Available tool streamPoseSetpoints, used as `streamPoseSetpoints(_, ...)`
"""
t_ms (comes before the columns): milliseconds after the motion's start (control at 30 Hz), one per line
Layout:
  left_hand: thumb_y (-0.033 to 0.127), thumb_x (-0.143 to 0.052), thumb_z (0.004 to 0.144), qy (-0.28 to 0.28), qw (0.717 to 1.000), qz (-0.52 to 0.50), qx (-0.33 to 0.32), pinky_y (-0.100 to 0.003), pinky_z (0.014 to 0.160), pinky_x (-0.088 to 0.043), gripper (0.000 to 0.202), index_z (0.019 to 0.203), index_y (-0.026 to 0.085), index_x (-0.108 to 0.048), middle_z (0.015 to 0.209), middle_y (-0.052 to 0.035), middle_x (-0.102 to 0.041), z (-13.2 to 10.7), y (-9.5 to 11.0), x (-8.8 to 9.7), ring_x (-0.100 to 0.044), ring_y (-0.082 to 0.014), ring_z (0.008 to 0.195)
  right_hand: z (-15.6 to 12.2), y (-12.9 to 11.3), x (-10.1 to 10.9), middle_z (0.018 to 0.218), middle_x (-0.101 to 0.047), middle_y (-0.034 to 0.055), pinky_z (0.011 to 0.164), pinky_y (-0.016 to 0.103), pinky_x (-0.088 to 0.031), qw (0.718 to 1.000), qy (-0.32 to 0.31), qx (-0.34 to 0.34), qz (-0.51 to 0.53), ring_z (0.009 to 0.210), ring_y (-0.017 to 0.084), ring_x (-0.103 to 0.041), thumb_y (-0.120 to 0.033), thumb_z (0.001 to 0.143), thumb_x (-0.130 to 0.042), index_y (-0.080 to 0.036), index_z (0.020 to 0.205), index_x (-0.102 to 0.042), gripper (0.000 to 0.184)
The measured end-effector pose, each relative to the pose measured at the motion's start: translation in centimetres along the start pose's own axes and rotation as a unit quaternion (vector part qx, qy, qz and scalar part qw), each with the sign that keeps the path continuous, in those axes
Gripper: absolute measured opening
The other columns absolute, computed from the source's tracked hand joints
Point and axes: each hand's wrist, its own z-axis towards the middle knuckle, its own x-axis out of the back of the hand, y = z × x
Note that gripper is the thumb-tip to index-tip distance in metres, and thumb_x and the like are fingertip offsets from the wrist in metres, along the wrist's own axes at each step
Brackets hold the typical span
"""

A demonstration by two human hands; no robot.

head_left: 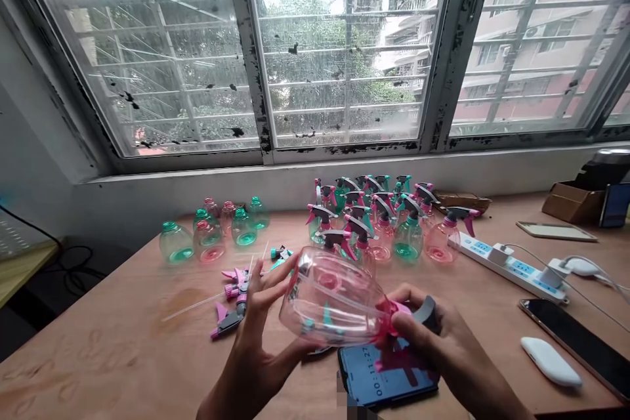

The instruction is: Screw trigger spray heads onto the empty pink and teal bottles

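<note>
A clear pink spray bottle (331, 297) lies sideways in the air between both hands, above the wooden table (123, 348). My left hand (259, 328) cups the bottle's base end with fingers spread along its side. My right hand (433, 341) is closed around the pink and grey trigger head (416, 315) at the bottle's neck. Under the hands lies a phone (378, 377) with a timer on its screen.
Loose trigger heads with tubes (235, 298) lie to the left. Several capless pink and green bottles (209, 236) stand behind them, several assembled spray bottles (384, 223) at centre back. A power strip (512, 266), a second phone (575, 341), a white case (551, 361) and a cardboard box (573, 202) are at right.
</note>
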Motion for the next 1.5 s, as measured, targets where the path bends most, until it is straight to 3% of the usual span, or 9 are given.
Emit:
streamPoseSetpoints(133,0.062,-0.07,0.101,-0.023,0.999,-0.018,0.04,-0.06,0.143,-0.012,0.056,0.143,0.03,-0.052,0.173,-0.0136,-0.053,-0.2,-0.1,0.2,-0.023,-0.0298,0.174,-0.5,-0.4,-0.7,0.077,-0.085,0.0044,0.066,0.027,-0.069,0.997,0.036,0.054,-0.035,0.068,0.02,-0.081,-0.058,0.075,-0.103,-0.019,0.09,-0.079,0.048)
streamPoseSetpoints(333,0.022,-0.065,0.111,0.002,0.999,0.011,-0.03,-0.052,0.144,-0.017,0.05,0.157,0.035,-0.05,0.175,-0.0069,-0.052,0.3,-0.1,-0.1,-0.039,-0.0218,0.168,0.2,-0.6,0.6,0.071,-0.08,0.0016,0.046,0.02,-0.058,1.0,0.0,-0.003,-0.015,0.057,0.019,-0.08,-0.066,0.082,-0.095,-0.02,0.09,-0.069,0.054)
streamPoseSetpoints(533,0.054,-0.074,0.102,-0.025,0.996,-0.063,0.055,-0.068,0.142,-0.005,0.062,0.153,0.031,-0.046,0.178,-0.0163,-0.045,-0.7,-0.1,-0.1,-0.025,-0.0329,0.173,0.4,0.1,0.4,0.077,-0.083,0.0018,0.067,0.027,-0.064,0.992,0.013,0.074,-0.104,0.071,0.021,-0.081,-0.056,0.081,-0.1,-0.021,0.097,-0.075,0.046)
streamPoseSetpoints(633,0.034,-0.067,0.11,-0.013,0.997,-0.052,0.052,-0.068,0.142,-0.008,0.043,0.149,0.035,-0.049,0.18,-0.0114,-0.043,-0.4,-0.1,-0.2,-0.027,-0.0289,0.173,0.6,0.5,0.4,0.077,-0.082,0.0011,0.066,0.026,-0.063,0.989,0.013,0.103,-0.105,0.07,0.019,-0.08,-0.055,0.086,-0.096,-0.021,0.099,-0.075,0.043)
streamPoseSetpoints(833,0.012,-0.07,0.106,-0.002,0.999,-0.025,-0.042,-0.058,0.144,-0.013,0.061,0.156,0.039,-0.048,0.178,-0.0045,-0.047,0.2,0.1,0.0,-0.042,-0.0255,0.167,1.5,0.9,0.9,0.06,-0.077,0.0,0.043,0.021,-0.055,0.995,-0.08,-0.028,0.058,0.044,0.016,-0.072,-0.067,0.086,-0.091,-0.021,0.087,-0.065,0.053)
streamPoseSetpoints(967,0.061,-0.08,0.095,-0.031,0.993,-0.069,0.088,-0.063,0.138,-0.03,0.084,0.164,0.034,-0.041,0.179,-0.0169,-0.043,-0.8,-0.2,0.0,-0.037,-0.0397,0.168,1.6,1.5,0.9,0.076,-0.086,0.0038,0.06,0.028,-0.065,0.983,0.01,0.133,-0.127,0.064,0.023,-0.082,-0.052,0.083,-0.099,-0.023,0.094,-0.076,0.039)
streamPoseSetpoints(1133,0.086,-0.044,0.1,-0.015,0.944,-0.162,0.286,-0.061,0.12,-0.056,0.087,0.168,0.032,-0.042,0.161,-0.0176,-0.066,-0.5,-0.9,-0.1,-0.057,-0.0438,0.155,1.9,3.2,1.0,0.102,-0.091,0.0076,0.084,0.037,-0.067,0.865,0.004,0.357,-0.354,0.092,0.031,-0.087,-0.035,0.087,-0.098,-0.028,0.111,-0.081,0.031)
streamPoseSetpoints(1333,0.078,-0.069,0.094,0.004,0.943,-0.212,0.258,-0.055,0.113,-0.063,0.085,0.164,0.033,-0.051,0.146,-0.0135,-0.076,-0.2,-0.1,-0.6,-0.071,-0.0429,0.138,3.2,4.6,0.5,0.08,-0.082,0.0019,0.062,0.029,-0.061,0.976,-0.078,0.166,-0.119,0.065,0.02,-0.079,-0.05,0.098,-0.086,-0.023,0.104,-0.069,0.032)
streamPoseSetpoints(1500,0.077,-0.071,0.092,0.079,0.965,-0.183,0.172,-0.056,0.121,-0.058,0.084,0.163,0.036,-0.052,0.164,-0.0131,-0.062,-1.2,0.3,-2.4,-0.06,-0.0433,0.152,4.2,4.3,0.4,0.064,-0.071,-0.0033,0.042,0.02,-0.047,0.989,-0.132,0.052,0.047,0.043,0.011,-0.059,-0.058,0.085,-0.095,-0.022,0.093,-0.063,0.049)
